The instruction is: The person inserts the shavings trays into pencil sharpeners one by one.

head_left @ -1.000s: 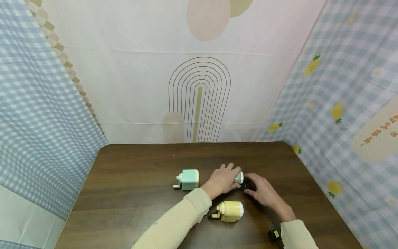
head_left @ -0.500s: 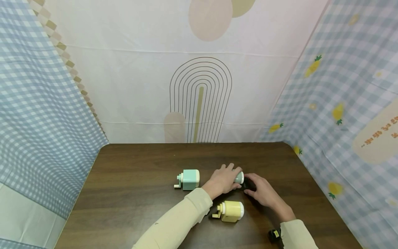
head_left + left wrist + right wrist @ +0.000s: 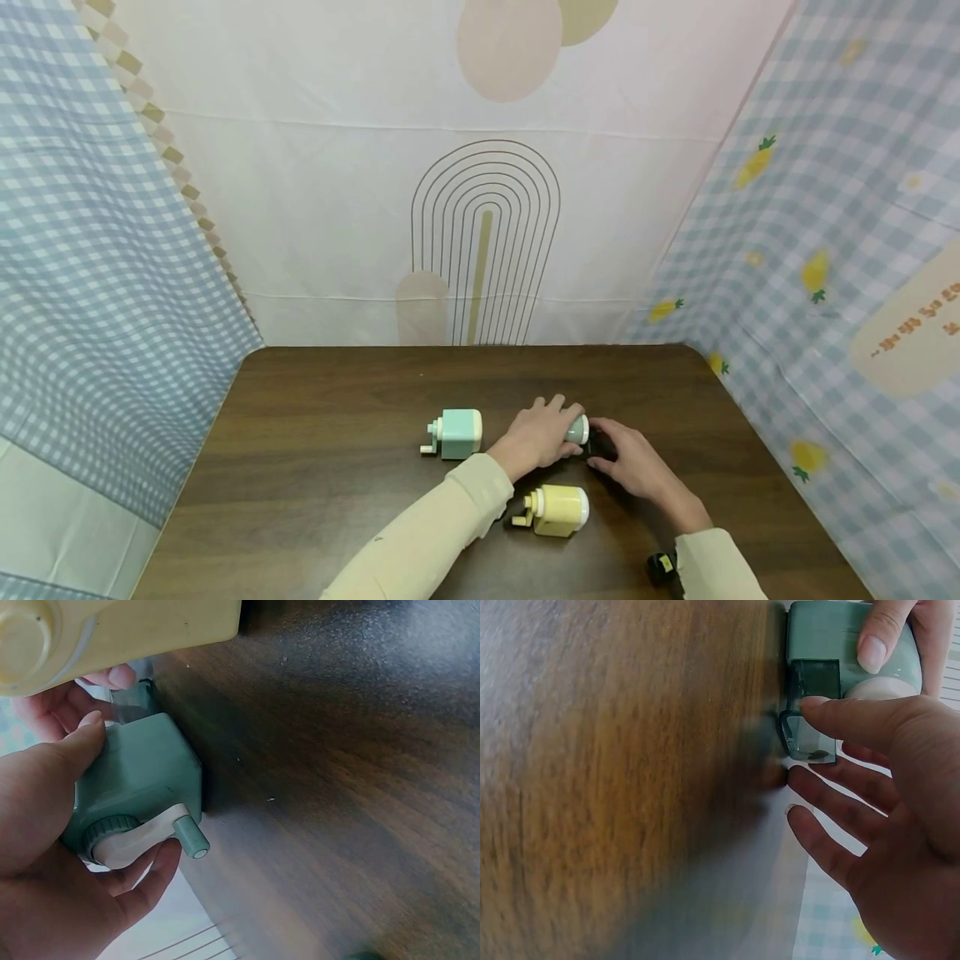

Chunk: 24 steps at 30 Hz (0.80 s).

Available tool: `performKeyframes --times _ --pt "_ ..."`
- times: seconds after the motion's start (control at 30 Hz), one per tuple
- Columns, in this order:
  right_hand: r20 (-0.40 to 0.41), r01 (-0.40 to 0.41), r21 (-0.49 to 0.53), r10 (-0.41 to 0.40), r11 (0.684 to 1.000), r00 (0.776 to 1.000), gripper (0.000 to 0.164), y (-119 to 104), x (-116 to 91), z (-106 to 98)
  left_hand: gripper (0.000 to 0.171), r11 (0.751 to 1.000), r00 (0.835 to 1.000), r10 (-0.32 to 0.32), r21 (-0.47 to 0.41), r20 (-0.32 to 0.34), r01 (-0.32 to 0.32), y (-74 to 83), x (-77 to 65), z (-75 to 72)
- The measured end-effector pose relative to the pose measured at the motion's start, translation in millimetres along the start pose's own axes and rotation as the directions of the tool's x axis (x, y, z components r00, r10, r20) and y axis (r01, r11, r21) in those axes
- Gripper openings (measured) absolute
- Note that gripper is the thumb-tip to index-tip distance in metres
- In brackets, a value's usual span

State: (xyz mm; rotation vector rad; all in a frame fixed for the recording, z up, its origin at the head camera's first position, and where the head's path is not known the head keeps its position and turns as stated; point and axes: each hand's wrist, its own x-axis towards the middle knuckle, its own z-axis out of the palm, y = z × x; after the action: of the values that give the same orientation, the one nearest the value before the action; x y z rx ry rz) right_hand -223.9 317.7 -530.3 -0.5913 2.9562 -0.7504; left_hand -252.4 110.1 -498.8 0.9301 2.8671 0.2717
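Observation:
A dark green hand-crank pencil sharpener (image 3: 142, 761) lies on its side close to the tabletop, its pale crank facing the left wrist camera. My left hand (image 3: 536, 433) grips the body, thumb on one side and fingers round the other. From the right, my right hand (image 3: 637, 462) pinches the clear shavings drawer (image 3: 814, 742), thumb on its near face. In the right wrist view that drawer stands partly out of the sharpener's dark slot, some dark bits inside it. The other right fingers spread below the drawer.
A yellow crank sharpener (image 3: 558, 510) lies just in front of my left wrist. To the left sits a mint crank sharpener (image 3: 460, 433). The brown wooden table (image 3: 322, 500) meets a hanging white cloth (image 3: 322, 233) at its back edge.

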Motion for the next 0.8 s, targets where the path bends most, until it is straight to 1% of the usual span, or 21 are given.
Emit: performKeyframes --times 0.17,0.43,0.67,0.8 --pt "-0.02 0.007 -0.004 -0.008 1.0 1.0 0.061 0.2 0.6 3.0 0.057 1.0 1.0 -0.001 0.005 -0.002 0.001 0.1 -0.7 0.0" --pt "-0.033 0.039 0.031 -0.038 0.999 0.999 0.059 -4.9 2.9 6.4 0.057 1.0 1.0 0.003 0.0 -0.001 -0.003 -0.6 -2.2 0.1" --pt "-0.035 0.02 0.024 -0.019 1.0 0.999 0.061 -7.3 5.3 6.5 0.057 1.0 1.0 0.011 -0.003 -0.01 -0.011 -0.4 -0.9 0.3" --pt "-0.027 0.02 0.039 -0.019 0.999 0.999 0.061 -6.3 6.2 6.3 0.057 1.0 1.0 0.007 -0.009 -0.014 -0.008 -1.1 -0.5 -0.2"
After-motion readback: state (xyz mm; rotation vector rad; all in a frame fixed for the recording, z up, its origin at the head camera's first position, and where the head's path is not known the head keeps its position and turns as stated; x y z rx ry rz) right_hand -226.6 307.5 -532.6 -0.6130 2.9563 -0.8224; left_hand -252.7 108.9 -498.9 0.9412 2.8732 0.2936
